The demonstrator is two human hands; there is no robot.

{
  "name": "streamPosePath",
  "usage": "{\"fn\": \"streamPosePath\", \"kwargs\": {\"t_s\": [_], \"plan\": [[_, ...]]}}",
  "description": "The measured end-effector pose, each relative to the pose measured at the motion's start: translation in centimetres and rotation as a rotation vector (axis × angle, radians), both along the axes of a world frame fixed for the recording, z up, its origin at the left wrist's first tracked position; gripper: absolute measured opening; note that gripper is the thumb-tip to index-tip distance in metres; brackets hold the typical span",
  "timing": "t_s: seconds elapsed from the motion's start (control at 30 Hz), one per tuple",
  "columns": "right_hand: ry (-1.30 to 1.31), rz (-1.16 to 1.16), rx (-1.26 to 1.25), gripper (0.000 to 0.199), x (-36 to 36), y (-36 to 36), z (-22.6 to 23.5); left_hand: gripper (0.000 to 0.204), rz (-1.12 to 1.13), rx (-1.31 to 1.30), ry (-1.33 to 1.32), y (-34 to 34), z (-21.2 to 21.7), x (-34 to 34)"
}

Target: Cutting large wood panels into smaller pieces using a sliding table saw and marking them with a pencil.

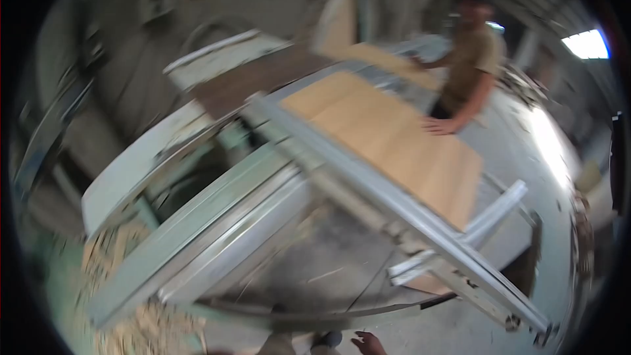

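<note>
My right hand (369, 343) hangs low at the bottom edge, beside my shoe, with its fingers loosely apart and nothing seen in them. Of my left hand, only a blurred reddish sliver (218, 352) seems to show at the lower edge; its fingers are hidden. Both are well apart from the wood panel (388, 135), which lies flat on a sliding-table panel saw. A long metal fence (374, 184) runs along the panel's near side. Across the table, a co-worker in a brown shirt rests one hand (439, 126) on the panel.
The saw's green-grey sliding beam (197, 223) and a pale side table (141, 158) stretch to the left. A dark brown board (256, 82) lies at the back. Wood offcuts (148, 329) cover the floor at lower left. A crossbar (496, 210) juts out at right.
</note>
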State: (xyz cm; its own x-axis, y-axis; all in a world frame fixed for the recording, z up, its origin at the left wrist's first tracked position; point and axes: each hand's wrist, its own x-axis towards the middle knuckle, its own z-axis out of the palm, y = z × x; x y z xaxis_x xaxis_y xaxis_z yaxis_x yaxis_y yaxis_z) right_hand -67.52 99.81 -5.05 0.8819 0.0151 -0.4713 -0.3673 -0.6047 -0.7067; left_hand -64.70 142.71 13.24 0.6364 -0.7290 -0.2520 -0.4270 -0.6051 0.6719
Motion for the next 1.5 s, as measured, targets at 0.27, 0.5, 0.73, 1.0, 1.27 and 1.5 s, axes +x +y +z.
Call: {"fn": "streamPosePath", "kwargs": {"t_s": [0.27, 0.5, 0.73, 1.0, 1.27, 1.5], "plan": [[0.282, -0.172, -0.099, 0.028, -12.0, 2.0, -14.5, 0.018, 0.386, -0.015, -0.673, 18.3, -7.1, 23.8], [0.607, -0.731, 0.06, 0.04, -19.2, 8.6, -16.5, 0.021, 0.646, -0.151, -0.939, 19.4, -9.8, 52.8], [0.602, -0.897, 0.047, 0.041, -20.3, 17.9, -13.4, 0.023, 0.901, 0.321, -0.897, 21.9, -15.7, 69.5], [0.536, -0.92, 0.004, 0.04, -25.5, 20.9, -13.9, 0.017, 0.951, 0.405, -0.756, 25.5, -17.2, 68.4], [0.525, -1.103, 0.142, 0.039, -24.9, 25.7, -19.0, 0.024, 1.182, 0.281, -0.716, 51.1, -23.0, 38.5], [0.177, -0.499, -0.045, 0.026, -24.2, 18.2, -25.1, 0.043, 1.653, 0.428, -0.316, 69.6, -28.3, 9.9]]}}
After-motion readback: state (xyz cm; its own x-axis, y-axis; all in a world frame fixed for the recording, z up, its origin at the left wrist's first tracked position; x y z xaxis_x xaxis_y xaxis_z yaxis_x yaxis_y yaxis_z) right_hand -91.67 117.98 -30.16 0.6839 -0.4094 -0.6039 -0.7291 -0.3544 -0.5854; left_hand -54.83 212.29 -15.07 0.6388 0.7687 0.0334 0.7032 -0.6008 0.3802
